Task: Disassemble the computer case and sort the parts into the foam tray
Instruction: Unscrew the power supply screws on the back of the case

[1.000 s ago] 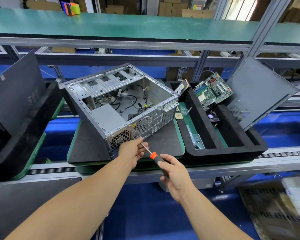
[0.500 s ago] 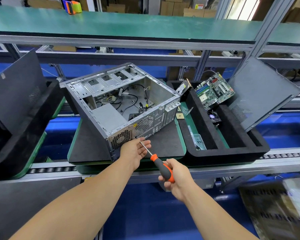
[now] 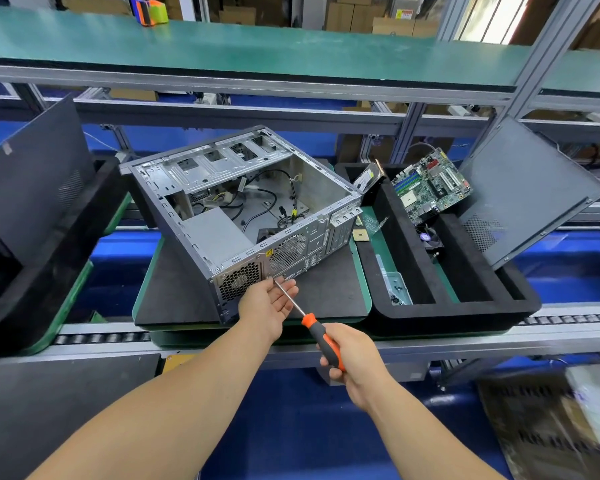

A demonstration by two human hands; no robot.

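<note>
An open grey computer case (image 3: pixel 243 209) lies on its side on a dark mat, cables loose inside, its rear panel facing me. My right hand (image 3: pixel 352 358) grips an orange and black screwdriver (image 3: pixel 321 336) whose tip meets the rear panel next to the power supply grille. My left hand (image 3: pixel 269 306) lies palm up under the shaft with straight fingers touching it, just below the tip. To the right stands the black foam tray (image 3: pixel 440 313), holding a green motherboard (image 3: pixel 430 185), a hard drive (image 3: pixel 373 176), a fan (image 3: pixel 428 237) and a small box of screws (image 3: pixel 397 287).
A grey side panel (image 3: pixel 527 188) leans on the tray's right end. Another dark panel (image 3: pixel 32 174) leans in a second foam tray at the left. A roller conveyor rail (image 3: pixel 101 337) runs along the front. A green shelf (image 3: pixel 257 46) hangs overhead.
My left hand has turned from a curled grip near the screwdriver tip to an open palm under the shaft. My right hand has slid a little back and to the right.
</note>
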